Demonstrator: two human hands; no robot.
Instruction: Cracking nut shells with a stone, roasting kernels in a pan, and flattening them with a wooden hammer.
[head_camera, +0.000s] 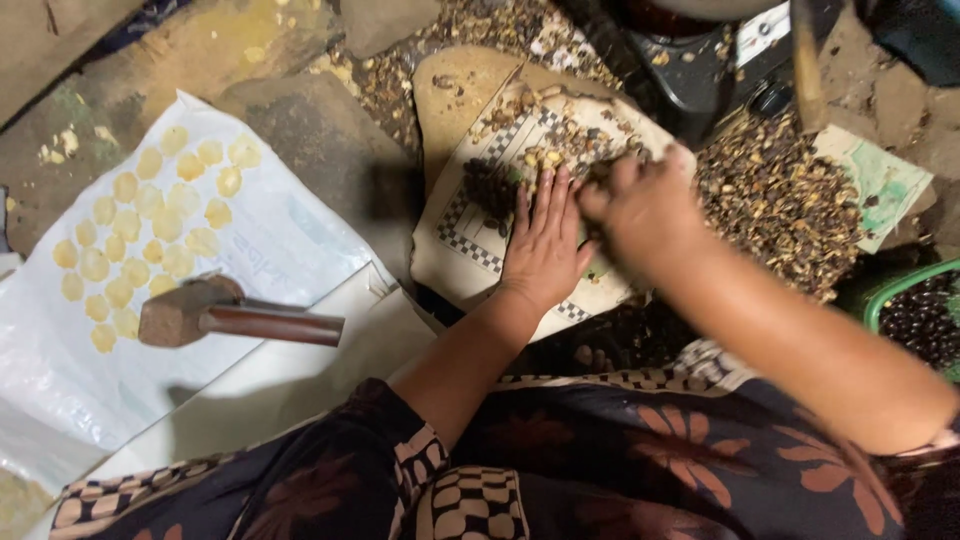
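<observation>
Left hand (545, 240) is laid flat, grip open, on the checkered board (470, 235) at centre frame; right hand (640, 205) is blurred beside it, grip indiscernible, shell pile (780, 200) alongside.

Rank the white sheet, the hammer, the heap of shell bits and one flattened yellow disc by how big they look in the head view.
1. White sheet
2. Heap of shell bits
3. Hammer, though its nearness to the camera makes its rank against the heap unsure
4. Yellow disc, clearly smallest

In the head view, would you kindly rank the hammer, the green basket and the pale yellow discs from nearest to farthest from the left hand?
From the left hand:
1. Hammer, lying to its left on the white sheet.
2. Green basket, at the right edge.
3. Pale yellow discs, far left on the sheet, beyond the hammer.
</observation>
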